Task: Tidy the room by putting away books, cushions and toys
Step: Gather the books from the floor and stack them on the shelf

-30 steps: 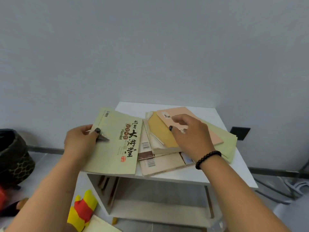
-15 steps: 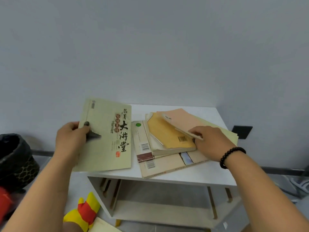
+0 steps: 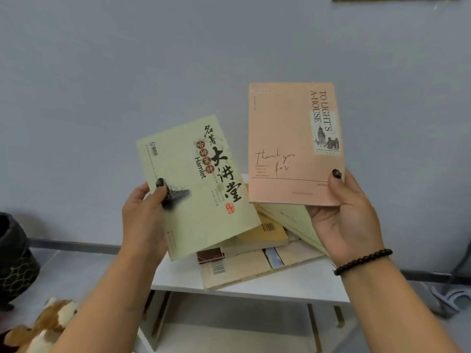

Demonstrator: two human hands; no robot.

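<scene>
Two books held up above the desk (image 3: 257, 289): left hand (image 3: 145, 220) pinches green Hamlet book (image 3: 196, 184), thumb on cover; right hand (image 3: 344, 220) pinches pink book (image 3: 293, 143) at bottom corner. Other fingers hidden behind covers. Book pile (image 3: 254, 258) on desk partly covered, count unclear. Plush toy (image 3: 43, 327) cut off bottom left.

soft, even indoor light with no glare and only faint shadows under the table (image 3: 254, 289). wide-angle bending shows at the edges, and the whole picture is slightly soft.

Green book (image 3: 201, 189), pink book (image 3: 293, 146) (raised).
</scene>
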